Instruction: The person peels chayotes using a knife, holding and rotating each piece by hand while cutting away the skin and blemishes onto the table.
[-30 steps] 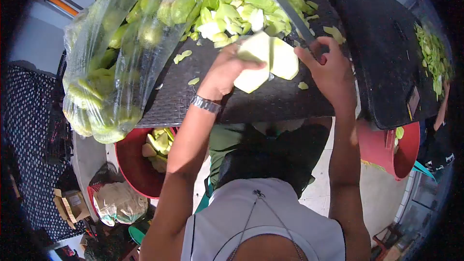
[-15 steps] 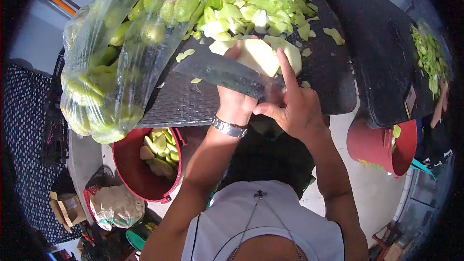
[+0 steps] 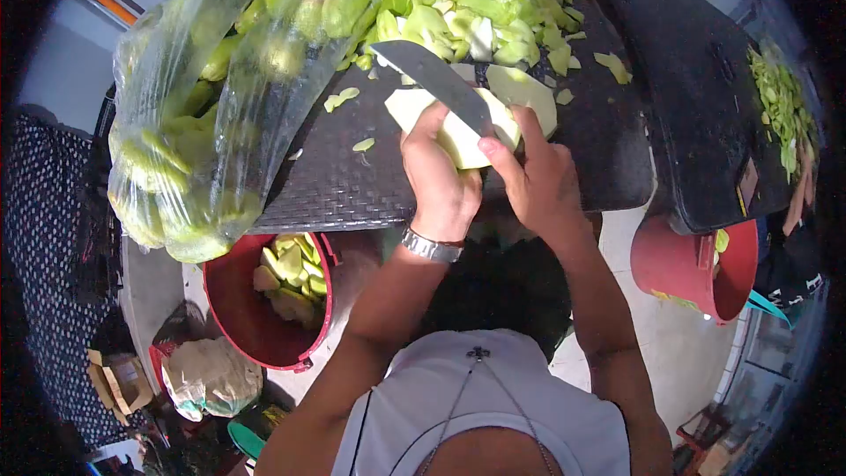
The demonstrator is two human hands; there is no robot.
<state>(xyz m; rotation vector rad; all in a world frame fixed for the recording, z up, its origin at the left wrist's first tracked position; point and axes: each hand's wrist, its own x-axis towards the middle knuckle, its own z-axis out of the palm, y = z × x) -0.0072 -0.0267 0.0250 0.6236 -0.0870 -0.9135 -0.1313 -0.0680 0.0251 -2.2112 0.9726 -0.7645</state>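
My left hand (image 3: pixel 434 172), with a metal watch on its wrist, is wrapped round a peeled, pale green fruit (image 3: pixel 465 145) with flat cut facets. My right hand (image 3: pixel 545 178) grips a broad-bladed knife (image 3: pixel 436 81). The blade slants up and left across the fruit, and the fingers hide the handle. I cannot tell whether the edge touches the flesh. Just behind the fruit, another peeled piece (image 3: pixel 524 95) lies on the dark woven table (image 3: pixel 352 189). A heap of green peelings (image 3: pixel 485 4) spreads further back.
A clear plastic bag of green fruit (image 3: pixel 203 106) hangs over the table's left side. Below are a red bucket (image 3: pixel 238 300) with pale pieces inside and another red bucket (image 3: pixel 670 269) on the right. A dark chair-like panel (image 3: pixel 687 79) stands right, beside more peelings (image 3: pixel 784 110).
The knife has swung from a low slant beneath the fruit to a steeper one over it. My left hand and the fruit have come more into view, and my right hand has closed in.
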